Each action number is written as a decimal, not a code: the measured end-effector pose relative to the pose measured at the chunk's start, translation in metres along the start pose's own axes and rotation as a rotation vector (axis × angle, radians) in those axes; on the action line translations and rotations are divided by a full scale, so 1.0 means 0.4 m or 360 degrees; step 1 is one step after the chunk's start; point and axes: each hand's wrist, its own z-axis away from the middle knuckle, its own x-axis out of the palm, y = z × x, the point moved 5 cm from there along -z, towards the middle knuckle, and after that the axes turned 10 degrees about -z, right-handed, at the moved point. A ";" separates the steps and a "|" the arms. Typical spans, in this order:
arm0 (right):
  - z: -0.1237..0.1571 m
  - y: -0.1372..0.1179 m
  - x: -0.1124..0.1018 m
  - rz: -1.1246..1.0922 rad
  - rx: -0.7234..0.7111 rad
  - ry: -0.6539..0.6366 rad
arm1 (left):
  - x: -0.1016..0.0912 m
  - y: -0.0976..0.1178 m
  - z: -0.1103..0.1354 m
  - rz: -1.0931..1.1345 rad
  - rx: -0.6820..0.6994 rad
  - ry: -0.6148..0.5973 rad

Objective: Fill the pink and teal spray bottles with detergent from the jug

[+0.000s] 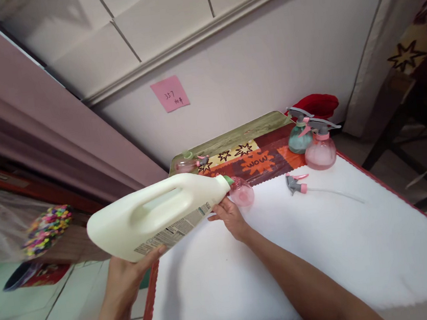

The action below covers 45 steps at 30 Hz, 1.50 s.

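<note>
A big pale-cream detergent jug (pixel 156 202) with a moulded handle and a printed label lies tilted almost level across the view. My left hand (pixel 133 272) is closed on its lower end from below. Under the neck, my right hand (pixel 231 218) grips the jug with bent fingers. The jug's green spout (pixel 228 180) is at the top of a round pink see-through bottle (pixel 242 193) without a spray head. Whether liquid flows cannot be made out. A grey and pink spray head (pixel 296 184) with a clear tube lies on the white mat to the right.
White fluffy mat (pixel 324 250) covers much of the table. Behind are a green spray bottle (pixel 300 139), a filled pink spray bottle (pixel 320 152) and a clear bottle (pixel 185 162). A red object (pixel 316 106) stands behind them. A pink note (pixel 169 94) is on the wall.
</note>
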 end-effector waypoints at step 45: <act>0.001 0.010 -0.005 -0.0019 0.0064 0.0061 | -0.002 -0.009 0.002 0.0222 -0.0194 -0.0027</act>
